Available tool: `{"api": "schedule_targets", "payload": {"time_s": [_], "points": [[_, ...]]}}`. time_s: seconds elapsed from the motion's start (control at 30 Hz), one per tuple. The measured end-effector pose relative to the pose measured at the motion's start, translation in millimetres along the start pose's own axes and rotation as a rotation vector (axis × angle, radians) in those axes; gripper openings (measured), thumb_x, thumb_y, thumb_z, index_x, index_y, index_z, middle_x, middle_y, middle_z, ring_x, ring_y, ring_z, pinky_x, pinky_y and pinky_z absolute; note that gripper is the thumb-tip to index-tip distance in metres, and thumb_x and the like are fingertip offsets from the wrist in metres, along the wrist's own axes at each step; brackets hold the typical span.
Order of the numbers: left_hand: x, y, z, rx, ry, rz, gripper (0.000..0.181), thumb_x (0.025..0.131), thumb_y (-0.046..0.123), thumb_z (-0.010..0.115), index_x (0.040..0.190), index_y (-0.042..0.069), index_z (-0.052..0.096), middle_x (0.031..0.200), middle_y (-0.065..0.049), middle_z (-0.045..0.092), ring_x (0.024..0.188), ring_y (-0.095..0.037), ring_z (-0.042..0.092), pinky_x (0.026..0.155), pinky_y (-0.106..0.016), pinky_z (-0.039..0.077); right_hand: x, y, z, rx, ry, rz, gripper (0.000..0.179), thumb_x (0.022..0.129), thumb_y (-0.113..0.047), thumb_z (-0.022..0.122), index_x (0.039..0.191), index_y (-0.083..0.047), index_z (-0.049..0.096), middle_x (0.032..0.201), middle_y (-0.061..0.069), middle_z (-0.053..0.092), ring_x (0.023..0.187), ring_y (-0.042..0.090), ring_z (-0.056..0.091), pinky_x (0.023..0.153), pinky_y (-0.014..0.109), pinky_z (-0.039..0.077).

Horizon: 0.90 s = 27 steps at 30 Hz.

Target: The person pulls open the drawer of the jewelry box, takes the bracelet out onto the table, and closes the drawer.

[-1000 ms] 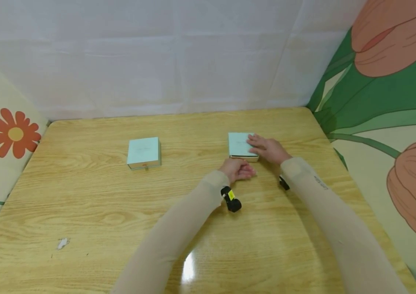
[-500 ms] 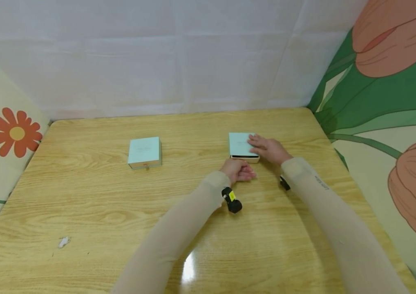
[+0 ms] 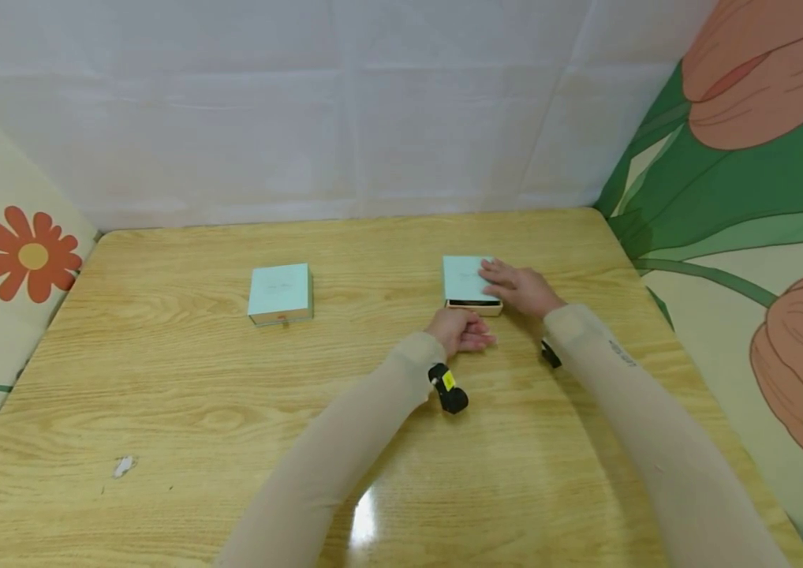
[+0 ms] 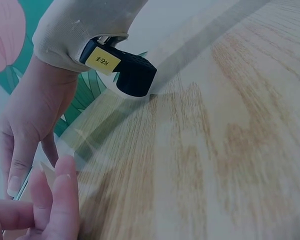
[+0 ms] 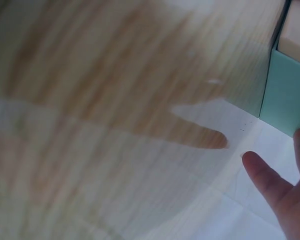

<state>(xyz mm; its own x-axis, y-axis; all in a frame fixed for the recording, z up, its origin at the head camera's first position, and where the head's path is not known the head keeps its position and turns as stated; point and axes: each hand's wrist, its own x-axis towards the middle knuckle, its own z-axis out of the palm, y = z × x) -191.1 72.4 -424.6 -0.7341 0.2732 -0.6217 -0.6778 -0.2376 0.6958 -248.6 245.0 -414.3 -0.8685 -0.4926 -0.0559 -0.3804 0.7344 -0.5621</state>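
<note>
A mint-green drawer box (image 3: 461,276) lies at the table's back right, its pale drawer (image 3: 478,311) slid a little out toward me with a dark gap behind the front. My right hand (image 3: 521,289) rests on its right side, fingers spread over the top. In the right wrist view one finger touches the box's green side (image 5: 290,95) while another points free. At the drawer front is my left hand (image 3: 454,330). Its thumb and index finger meet the drawer's edge, and two other fingers (image 4: 65,200) stick up loosely; the pull tab is hidden.
A matching mint box (image 3: 279,292), drawer closed, with a small tab at its front, stands on the wooden table (image 3: 217,442) to the left. A white cloth (image 3: 231,142) hangs behind; flower-printed panels (image 3: 763,237) flank both sides. A white scuff (image 3: 123,466) marks the table.
The drawer of the right box has slid slightly farther out toward me, widening the dark gap. My left hand has drawn back a touch with it; the right hand stays on the box.
</note>
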Motion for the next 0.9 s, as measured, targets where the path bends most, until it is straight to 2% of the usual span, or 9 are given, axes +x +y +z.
{"api": "schedule_targets", "payload": {"time_s": [0.4, 0.7, 0.77, 0.9], "points": [[-5.6, -1.4, 2.6, -0.021, 0.023, 0.011, 0.019, 0.098, 0.001, 0.048, 0.105, -0.01, 0.062, 0.063, -0.006, 0.062, 0.096, -0.035, 0.067, 0.046, -0.021, 0.052, -0.8, 0.7, 0.4, -0.007, 0.013, -0.021, 0.046, 0.097, -0.019, 0.06, 0.137, 0.0, 0.048, 0.15, 0.014, 0.035, 0.141, 0.035, 0.027, 0.116, 0.049, 0.019], [-3.3, -2.7, 2.2, -0.006, 0.015, 0.002, 0.022, 0.098, 0.002, 0.05, 0.083, -0.006, 0.064, 0.059, -0.006, 0.062, 0.089, -0.032, 0.07, 0.046, -0.023, 0.052, 0.0, 3.1, 1.4, -0.004, 0.017, -0.02, 0.046, 0.097, -0.018, 0.061, 0.137, 0.0, 0.049, 0.15, 0.014, 0.035, 0.141, 0.036, 0.027, 0.116, 0.049, 0.019], [-2.9, -2.9, 1.9, -0.002, 0.011, 0.005, 0.022, 0.098, 0.003, 0.05, 0.084, -0.007, 0.065, 0.059, -0.007, 0.063, 0.09, -0.033, 0.069, 0.047, -0.023, 0.052, 0.2, 3.1, 1.5, -0.002, 0.018, -0.023, 0.046, 0.097, -0.02, 0.061, 0.137, 0.0, 0.049, 0.15, 0.015, 0.035, 0.141, 0.036, 0.027, 0.116, 0.049, 0.019], [-3.4, -2.8, 1.2, 0.003, 0.001, 0.009, 0.023, 0.099, 0.003, 0.048, 0.101, -0.013, 0.065, 0.059, -0.006, 0.062, 0.098, -0.035, 0.066, 0.047, -0.022, 0.052, 0.2, 3.1, 1.1, -0.006, 0.013, -0.018, 0.046, 0.097, -0.02, 0.061, 0.137, 0.0, 0.049, 0.15, 0.014, 0.035, 0.141, 0.035, 0.026, 0.116, 0.048, 0.019]]}}
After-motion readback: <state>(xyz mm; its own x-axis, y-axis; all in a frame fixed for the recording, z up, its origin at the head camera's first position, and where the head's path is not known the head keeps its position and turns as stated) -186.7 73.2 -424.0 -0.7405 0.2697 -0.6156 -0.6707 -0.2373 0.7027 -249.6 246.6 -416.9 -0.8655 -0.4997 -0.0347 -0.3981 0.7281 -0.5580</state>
